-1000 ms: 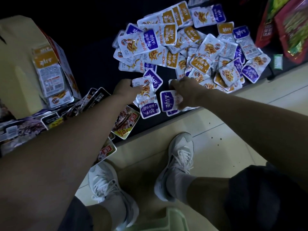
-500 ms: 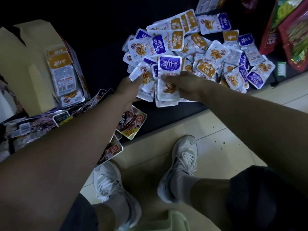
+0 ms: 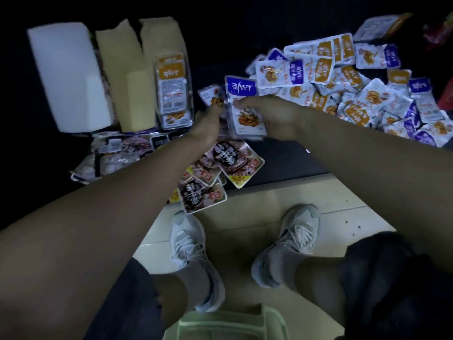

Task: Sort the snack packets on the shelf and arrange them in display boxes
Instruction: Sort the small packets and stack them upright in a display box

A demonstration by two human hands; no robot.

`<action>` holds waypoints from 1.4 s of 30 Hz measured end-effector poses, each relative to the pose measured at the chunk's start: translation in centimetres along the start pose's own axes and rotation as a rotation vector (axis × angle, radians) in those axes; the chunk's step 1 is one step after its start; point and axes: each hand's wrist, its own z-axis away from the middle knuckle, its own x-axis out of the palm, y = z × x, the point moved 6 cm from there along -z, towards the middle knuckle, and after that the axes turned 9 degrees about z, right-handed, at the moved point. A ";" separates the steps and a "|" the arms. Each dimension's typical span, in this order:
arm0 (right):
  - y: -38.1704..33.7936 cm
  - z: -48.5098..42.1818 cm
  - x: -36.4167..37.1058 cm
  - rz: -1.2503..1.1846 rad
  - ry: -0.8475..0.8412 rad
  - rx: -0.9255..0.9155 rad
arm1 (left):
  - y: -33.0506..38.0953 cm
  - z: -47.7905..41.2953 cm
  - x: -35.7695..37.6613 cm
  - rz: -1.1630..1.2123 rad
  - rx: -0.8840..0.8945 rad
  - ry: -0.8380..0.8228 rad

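I see a small stack of purple snack packets [image 3: 245, 116] held up over the dark shelf [image 3: 282, 155], between the display box [image 3: 159, 40] and the big loose pile of packets [image 3: 343, 77]. My right hand [image 3: 279, 116] has its fingers curled over the stack. My left hand [image 3: 208, 126] grips its left side. Orange packets [image 3: 172, 92] stand upright in the box. Dark packets [image 3: 230, 158] lie near the shelf edge, below my hands.

Held packets [image 3: 241, 85] partly behind right fingers [image 3: 247, 101].
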 end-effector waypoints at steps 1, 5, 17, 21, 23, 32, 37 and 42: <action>-0.6 0.0 1.5 0.010 -0.032 -0.009 | 0.4 0.9 -1.0 -0.032 0.028 0.015; -3.7 0.6 6.5 0.030 -0.042 -0.058 | 0.4 3.3 -7.4 -0.330 0.161 0.127; -8.8 -3.7 15.8 0.467 0.298 -0.202 | -0.7 2.4 -19.3 -0.784 0.356 0.356; -9.6 -5.0 17.4 0.751 0.307 -0.218 | -0.9 2.2 -18.8 -0.840 0.401 0.354; -9.2 -5.3 18.3 0.801 0.259 -0.193 | -1.3 2.0 -18.6 -0.874 0.383 0.342; -9.0 -6.0 18.4 0.834 0.284 -0.299 | -1.7 1.5 -18.2 -0.953 0.352 0.300; -7.9 -5.1 16.8 0.769 0.177 -0.375 | -0.9 2.5 -17.6 -0.935 0.397 0.371; -5.9 -3.6 12.3 0.611 0.133 -0.326 | 1.7 3.3 -15.2 -0.977 0.547 0.546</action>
